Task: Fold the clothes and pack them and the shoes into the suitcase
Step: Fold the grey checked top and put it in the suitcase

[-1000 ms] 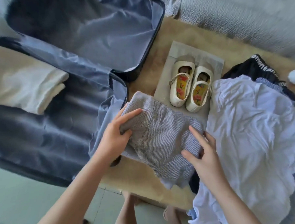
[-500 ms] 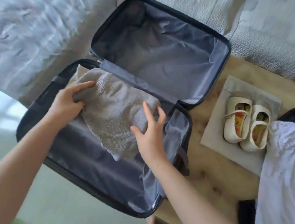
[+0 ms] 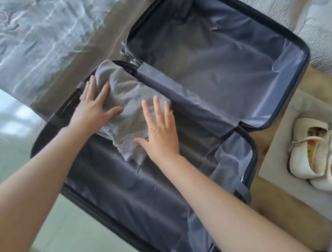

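One folded grey garment [image 3: 130, 98] (finely striped).

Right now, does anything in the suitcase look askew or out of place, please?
The grey garment lies skewed in the near half of the suitcase, its far end up against the rim, a paler layer poking out below. Left hand and right hand press on it.

Bare forearms [image 3: 39, 169] (both), bare left grip [image 3: 96, 111] and right grip [image 3: 161, 133].
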Available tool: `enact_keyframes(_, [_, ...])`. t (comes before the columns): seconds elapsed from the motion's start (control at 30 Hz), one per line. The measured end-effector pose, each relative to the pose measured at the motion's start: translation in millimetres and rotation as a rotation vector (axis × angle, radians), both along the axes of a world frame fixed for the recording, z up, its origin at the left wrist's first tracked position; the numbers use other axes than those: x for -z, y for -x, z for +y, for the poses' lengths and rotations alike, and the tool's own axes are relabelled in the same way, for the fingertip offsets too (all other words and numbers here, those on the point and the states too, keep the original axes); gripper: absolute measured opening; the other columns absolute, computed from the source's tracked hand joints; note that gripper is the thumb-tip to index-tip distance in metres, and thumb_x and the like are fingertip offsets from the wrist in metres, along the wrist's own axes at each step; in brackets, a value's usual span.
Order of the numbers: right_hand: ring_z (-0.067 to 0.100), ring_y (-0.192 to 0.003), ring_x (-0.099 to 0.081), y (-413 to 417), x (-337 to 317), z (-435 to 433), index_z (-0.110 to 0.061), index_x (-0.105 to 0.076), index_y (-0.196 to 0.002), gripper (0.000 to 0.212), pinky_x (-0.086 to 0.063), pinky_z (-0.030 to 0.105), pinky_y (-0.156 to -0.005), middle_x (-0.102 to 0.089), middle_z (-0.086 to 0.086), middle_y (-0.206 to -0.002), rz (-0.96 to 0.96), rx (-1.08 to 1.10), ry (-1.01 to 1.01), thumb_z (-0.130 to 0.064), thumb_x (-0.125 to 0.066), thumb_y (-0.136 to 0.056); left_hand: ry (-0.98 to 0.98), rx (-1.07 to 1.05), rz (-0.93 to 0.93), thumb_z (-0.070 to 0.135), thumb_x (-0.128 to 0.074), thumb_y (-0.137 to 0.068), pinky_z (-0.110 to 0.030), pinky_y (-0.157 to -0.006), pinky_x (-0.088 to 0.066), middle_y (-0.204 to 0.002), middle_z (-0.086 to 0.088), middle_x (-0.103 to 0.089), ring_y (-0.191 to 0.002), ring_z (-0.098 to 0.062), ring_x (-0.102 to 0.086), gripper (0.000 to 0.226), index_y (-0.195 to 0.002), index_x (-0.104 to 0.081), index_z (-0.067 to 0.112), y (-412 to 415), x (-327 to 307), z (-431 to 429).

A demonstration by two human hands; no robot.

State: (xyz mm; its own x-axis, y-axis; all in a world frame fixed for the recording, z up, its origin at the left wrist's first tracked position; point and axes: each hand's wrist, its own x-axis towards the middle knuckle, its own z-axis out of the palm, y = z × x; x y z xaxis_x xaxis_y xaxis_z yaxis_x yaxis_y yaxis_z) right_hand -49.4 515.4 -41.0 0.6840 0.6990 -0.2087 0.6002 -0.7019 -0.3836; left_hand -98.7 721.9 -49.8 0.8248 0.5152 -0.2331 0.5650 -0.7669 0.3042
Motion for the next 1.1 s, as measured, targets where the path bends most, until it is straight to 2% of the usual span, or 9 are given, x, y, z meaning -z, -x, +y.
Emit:
enact_keyframes(0.1, [0.027,-0.147,0.010,-0.8,11.4,1.6,-0.024,0.004,-0.153,0.098,-0.001,0.045,-0.120,0.004,0.005,-0.161,0.059,-0.069,0.084,-0.057,-0.058,-0.085,-0.042,0.026,0.096,0.075,-0.040,-0.074,-0.043,-0.120,-0.005,-0.159,0.000,0.017,-0.146,-0.014,0.015,0.097,-0.152,-0.003,0.033,-1.1,15.8,1.2])
enact_keyframes(0.23, [0.026,-0.148,-0.001,-2.4,16.0,-1.6,-0.025,-0.006,-0.153,0.092,0.002,0.044,-0.118,-0.007,0.004,-0.161,0.017,-0.033,0.059,-0.055,-0.059,-0.085,-0.099,0.029,0.156,0.081,-0.032,-0.072,-0.046,-0.119,-0.010,-0.161,-0.003,0.005,-0.148,-0.021,0.003,0.095,-0.152,-0.002,0.037,-3.9,22.3,-0.5])
enact_keyframes(0.43, [0.024,-0.148,0.000,-8.5,14.9,-13.0,-0.028,-0.004,-0.153,0.090,0.003,0.044,-0.119,-0.007,0.002,-0.161,0.045,-0.072,0.083,-0.052,-0.060,-0.086,-0.059,0.037,0.167,0.083,-0.040,-0.064,-0.050,-0.116,-0.020,-0.151,-0.012,-0.022,-0.141,-0.034,-0.019,0.101,-0.149,-0.020,0.033,-9.4,5.8,4.0])
enact_keyframes(0.5, [0.025,-0.148,0.001,-11.4,11.9,-10.4,-0.027,-0.005,-0.153,0.093,0.003,0.045,-0.119,-0.004,0.004,-0.161,0.070,-0.060,0.055,-0.054,-0.061,-0.084,-0.166,0.048,0.113,0.080,-0.039,-0.069,-0.050,-0.116,-0.016,-0.152,-0.011,-0.016,-0.143,-0.031,-0.011,0.096,-0.149,-0.022,0.029,-14.6,-2.7,-5.6])
enact_keyframes(0.6, [0.029,-0.147,0.012,-21.1,7.4,-3.7,-0.026,0.001,-0.153,0.102,0.006,0.045,-0.119,0.010,0.008,-0.160,0.037,-0.072,0.010,-0.061,-0.062,-0.080,-0.218,0.131,-0.034,0.075,-0.041,-0.077,-0.052,-0.115,-0.016,-0.160,-0.002,0.002,-0.147,-0.027,0.000,0.090,-0.151,-0.008,0.037,-26.7,-11.2,-14.9])
enact_keyframes(0.67, [0.029,-0.146,0.016,-29.6,7.3,2.1,-0.027,0.008,-0.152,0.109,0.007,0.045,-0.118,0.015,0.008,-0.160,0.045,-0.105,0.026,-0.065,-0.062,-0.077,-0.144,0.125,0.052,0.080,-0.035,-0.074,-0.053,-0.115,-0.021,-0.161,0.003,-0.001,-0.147,-0.025,-0.003,0.092,-0.150,-0.002,0.042,-35.9,-7.5,-11.3])
enact_keyframes(0.73, [0.027,-0.147,0.015,-36.8,10.8,5.2,-0.029,0.011,-0.152,0.113,0.006,0.047,-0.118,0.014,0.005,-0.160,0.103,-0.124,0.092,-0.068,-0.062,-0.074,-0.104,0.105,0.139,0.084,-0.033,-0.071,-0.053,-0.114,-0.024,-0.160,0.006,-0.009,-0.145,-0.025,-0.009,0.091,-0.149,-0.006,0.045,-42.4,0.5,-4.1])
enact_keyframes(0.87, [0.025,-0.146,0.017,-31.5,20.4,-0.6,-0.031,0.012,-0.151,0.111,0.008,0.049,-0.117,0.016,0.002,-0.160,0.108,-0.134,0.171,-0.068,-0.061,-0.075,-0.038,0.103,0.116,0.089,-0.036,-0.069,-0.055,-0.113,-0.024,-0.158,0.011,-0.016,-0.143,-0.025,-0.013,0.089,-0.146,-0.011,0.052,-43.3,8.9,4.2])
enact_keyframes(1.1, [0.025,-0.146,0.019,-33.1,24.0,1.7,-0.031,0.011,-0.151,0.112,0.005,0.050,-0.118,0.018,0.001,-0.160,0.158,-0.101,0.165,-0.064,-0.064,-0.076,-0.023,0.061,0.247,0.084,-0.027,-0.072,-0.053,-0.114,-0.009,-0.160,0.013,0.008,-0.146,-0.022,0.007,0.086,-0.146,0.003,0.051,-45.1,16.6,-11.0])
